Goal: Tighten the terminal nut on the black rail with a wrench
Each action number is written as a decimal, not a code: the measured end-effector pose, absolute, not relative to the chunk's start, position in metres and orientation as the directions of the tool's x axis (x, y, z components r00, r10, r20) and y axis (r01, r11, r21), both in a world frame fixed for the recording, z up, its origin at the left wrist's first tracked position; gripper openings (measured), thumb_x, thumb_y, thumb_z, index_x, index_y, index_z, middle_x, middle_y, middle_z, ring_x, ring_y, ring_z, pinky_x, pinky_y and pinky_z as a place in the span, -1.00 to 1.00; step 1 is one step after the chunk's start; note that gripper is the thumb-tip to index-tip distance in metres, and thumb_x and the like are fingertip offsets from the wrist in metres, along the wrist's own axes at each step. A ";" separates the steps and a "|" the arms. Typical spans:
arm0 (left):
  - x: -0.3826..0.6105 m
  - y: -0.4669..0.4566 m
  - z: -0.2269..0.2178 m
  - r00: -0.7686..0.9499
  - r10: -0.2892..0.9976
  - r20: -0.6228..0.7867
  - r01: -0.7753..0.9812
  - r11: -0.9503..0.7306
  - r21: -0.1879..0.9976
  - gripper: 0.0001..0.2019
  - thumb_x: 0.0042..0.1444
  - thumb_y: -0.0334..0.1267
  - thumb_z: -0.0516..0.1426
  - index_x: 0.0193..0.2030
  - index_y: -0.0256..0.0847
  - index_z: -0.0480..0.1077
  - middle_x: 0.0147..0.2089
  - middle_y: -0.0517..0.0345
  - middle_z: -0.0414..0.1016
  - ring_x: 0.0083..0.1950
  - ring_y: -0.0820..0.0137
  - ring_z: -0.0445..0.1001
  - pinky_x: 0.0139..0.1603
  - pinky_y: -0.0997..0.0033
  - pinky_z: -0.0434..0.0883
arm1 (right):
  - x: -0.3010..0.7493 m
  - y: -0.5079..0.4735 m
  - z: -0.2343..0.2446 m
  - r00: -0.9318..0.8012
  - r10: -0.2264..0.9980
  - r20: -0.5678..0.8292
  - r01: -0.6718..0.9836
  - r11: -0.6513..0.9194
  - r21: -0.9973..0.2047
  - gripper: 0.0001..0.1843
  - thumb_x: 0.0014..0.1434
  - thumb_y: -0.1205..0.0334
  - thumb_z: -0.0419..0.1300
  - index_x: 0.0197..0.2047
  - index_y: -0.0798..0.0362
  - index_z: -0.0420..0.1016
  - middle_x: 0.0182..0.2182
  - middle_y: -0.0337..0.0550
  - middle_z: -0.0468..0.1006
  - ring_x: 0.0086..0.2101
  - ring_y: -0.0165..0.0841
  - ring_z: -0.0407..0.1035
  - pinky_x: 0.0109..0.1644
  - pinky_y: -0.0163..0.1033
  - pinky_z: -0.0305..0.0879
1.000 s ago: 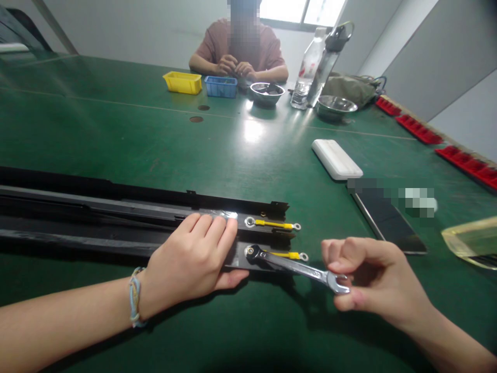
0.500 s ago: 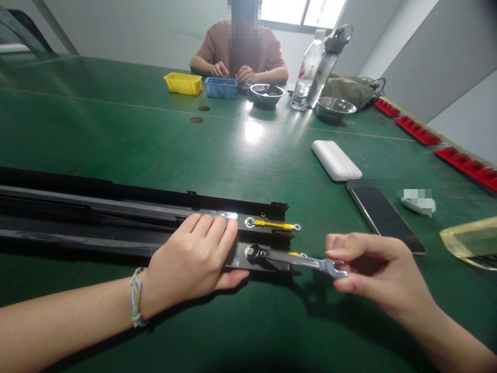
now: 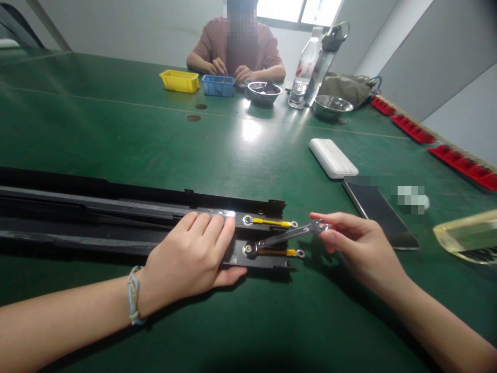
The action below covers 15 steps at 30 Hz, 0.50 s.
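Note:
My left hand (image 3: pixel 194 254) is wrapped over the end part of a long black metal channel (image 3: pixel 116 235), its thumb along the near side. Between the fingertips of my right hand (image 3: pixel 345 233) is the open jaw end of a combination wrench (image 3: pixel 289 237). The wrench's ring end sits around a nut (image 3: pixel 248 249) on the near channel. A yellow wire with ring terminals (image 3: pixel 272 222) is fixed on the farther black channel (image 3: pixel 155 192). A second yellow wire (image 3: pixel 285 253) lies partly beneath the wrench.
A white power bank (image 3: pixel 334 158), a phone (image 3: pixel 378 212) and a yellowish clear packet (image 3: pixel 466 235) lie to the right. Across the green table (image 3: pixel 135 129) are a yellow bin (image 3: pixel 179 82), a blue bin (image 3: pixel 218 86), steel bowls (image 3: pixel 264 96), bottles (image 3: pixel 306 72) and a seated person (image 3: pixel 267 49).
My right hand has swung the wrench's free end away from me, its ring end staying on the nut. My left hand keeps its hold; the view has shifted slightly.

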State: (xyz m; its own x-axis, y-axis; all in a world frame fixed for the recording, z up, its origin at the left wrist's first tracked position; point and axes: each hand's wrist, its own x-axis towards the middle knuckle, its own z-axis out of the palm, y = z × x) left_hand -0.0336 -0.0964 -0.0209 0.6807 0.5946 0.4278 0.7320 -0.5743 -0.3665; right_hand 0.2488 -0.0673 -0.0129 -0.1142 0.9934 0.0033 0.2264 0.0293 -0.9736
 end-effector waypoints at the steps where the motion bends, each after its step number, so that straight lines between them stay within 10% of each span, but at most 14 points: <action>1: -0.034 -0.098 -0.020 0.681 0.596 0.426 0.732 -0.573 -0.368 -0.37 0.25 0.15 -0.13 -0.13 -0.45 0.47 -0.34 -0.11 0.50 -0.37 0.20 0.39 -0.37 0.22 0.33 | 0.248 -0.069 -0.012 -0.118 0.993 0.008 0.224 0.034 -0.974 -0.75 -0.07 0.15 0.45 -0.27 0.03 0.72 -0.64 -0.24 0.50 -0.64 -0.45 0.28 -0.58 -0.32 0.22; 15: -0.033 -0.111 -0.012 0.683 0.589 0.432 0.729 -0.579 -0.365 -0.38 0.24 0.14 -0.11 -0.11 -0.47 0.46 -0.33 -0.12 0.48 -0.37 0.20 0.38 -0.37 0.21 0.31 | 0.250 -0.078 -0.004 -0.134 0.991 -0.008 0.153 0.012 -0.988 -0.76 -0.17 0.09 0.50 -0.44 0.02 0.66 -0.52 -0.18 0.59 -0.64 -0.47 0.26 -0.58 -0.33 0.22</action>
State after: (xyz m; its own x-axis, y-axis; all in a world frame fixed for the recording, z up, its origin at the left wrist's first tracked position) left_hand -0.0329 -0.1106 -0.0121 0.6835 0.5887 0.4316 0.7292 -0.5789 -0.3650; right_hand 0.2501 -0.0781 -0.0036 -0.1335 0.9910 -0.0084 0.1526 0.0122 -0.9882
